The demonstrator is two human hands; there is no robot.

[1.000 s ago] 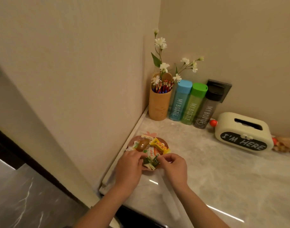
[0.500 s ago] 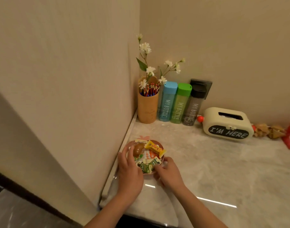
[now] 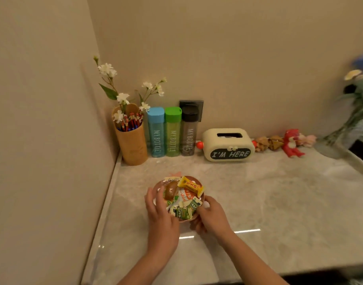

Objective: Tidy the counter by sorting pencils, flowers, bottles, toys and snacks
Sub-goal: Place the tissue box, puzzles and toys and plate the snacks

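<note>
Counter [image 3: 269, 194], snack dish [image 3: 198, 182] seemingly between fingers [image 3: 153, 195]

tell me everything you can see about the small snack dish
The snack dish is small, round, shallow and pinkish brown. It sits upright on the marble-look counter, close to the side wall. It is heaped with wrapped snacks: a yellow bar, a brown piece and green-and-white packets. The left hand grips its left rim and the right hand its right rim. Its material cannot be told.
</note>
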